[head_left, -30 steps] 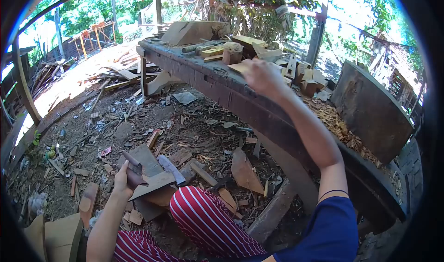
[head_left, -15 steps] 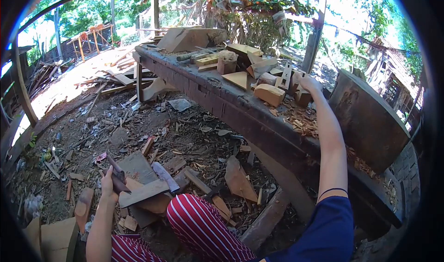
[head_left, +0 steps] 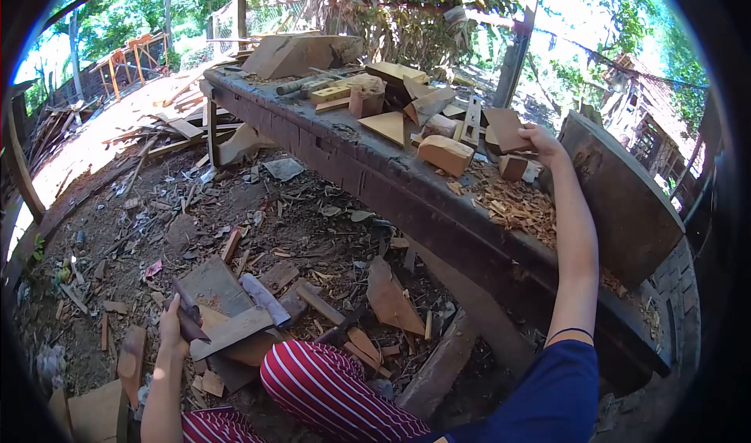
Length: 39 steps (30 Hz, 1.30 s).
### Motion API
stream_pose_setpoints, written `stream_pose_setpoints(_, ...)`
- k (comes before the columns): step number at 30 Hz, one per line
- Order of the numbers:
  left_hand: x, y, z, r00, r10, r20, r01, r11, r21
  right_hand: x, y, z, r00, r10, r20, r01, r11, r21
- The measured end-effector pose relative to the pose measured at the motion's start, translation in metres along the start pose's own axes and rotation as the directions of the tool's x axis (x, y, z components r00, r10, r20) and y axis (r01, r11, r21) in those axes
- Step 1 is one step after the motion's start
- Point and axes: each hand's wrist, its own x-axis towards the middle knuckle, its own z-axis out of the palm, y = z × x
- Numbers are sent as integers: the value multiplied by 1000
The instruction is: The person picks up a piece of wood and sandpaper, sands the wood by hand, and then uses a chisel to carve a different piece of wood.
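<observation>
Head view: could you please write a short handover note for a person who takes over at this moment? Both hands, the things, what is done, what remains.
Left hand: shut on a dark hand tool, low by the knee, beside a board among scraps on the ground.
Right hand: shut on a flat wood piece, held just above the workbench.
Done: the piece is off the bench and in hand.
Left: tool and piece are far apart, and the piece is not set down anywhere. A tan block, a triangular offcut and wood chips lie on the bench.
</observation>
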Motion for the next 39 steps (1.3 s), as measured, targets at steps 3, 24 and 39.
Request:
stream_pose_setpoints(3, 7, -5, 1, 999, -24, 26, 24, 999, -22, -22, -15, 2, 995, -49, 83, 43, 996, 74)
stream_pose_setpoints(24, 12, -4, 2, 1000, -9, -6, 9, 998, -57, -48, -85, 77, 932, -242, 269, 173, 951, 256)
stream_pose_setpoints(39, 15, -9, 12, 1000, -23, 8, 23, 1000, 7, 33, -156, 242, 839, -348, 418, 493, 812, -312)
